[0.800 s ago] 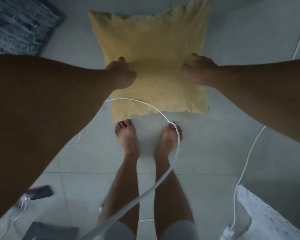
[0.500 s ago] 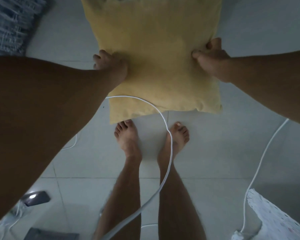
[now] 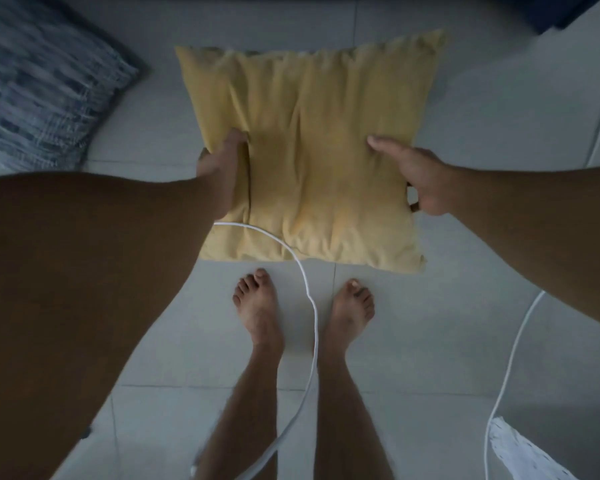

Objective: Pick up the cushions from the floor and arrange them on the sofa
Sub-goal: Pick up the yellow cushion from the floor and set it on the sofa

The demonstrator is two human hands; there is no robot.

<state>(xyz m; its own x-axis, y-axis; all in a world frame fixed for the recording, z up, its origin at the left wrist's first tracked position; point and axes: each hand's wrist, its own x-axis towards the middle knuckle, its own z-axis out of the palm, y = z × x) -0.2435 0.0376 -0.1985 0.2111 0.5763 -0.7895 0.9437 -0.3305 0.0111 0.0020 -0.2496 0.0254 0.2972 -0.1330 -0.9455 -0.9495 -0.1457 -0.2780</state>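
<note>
A yellow square cushion (image 3: 319, 140) is in front of me, above the tiled floor just past my bare feet. My left hand (image 3: 222, 168) is shut on its left edge, thumb pressed into the fabric on top. My right hand (image 3: 413, 171) holds the right edge, thumb on top and fingers curled under. A blue patterned cushion (image 3: 39, 84) lies on the floor at the upper left. A dark blue edge, maybe the sofa (image 3: 565, 8), shows at the top right corner.
A white cable (image 3: 309, 299) hangs from near my head and crosses the yellow cushion's lower left corner. Another white cable (image 3: 513, 348) runs over the floor at the right. A white dotted object (image 3: 523, 455) sits at the bottom right.
Both hands went from resting on top of the yellow cushion to gripping its side edges. The cushion now sits lower and further off in view, with creases between my hands.
</note>
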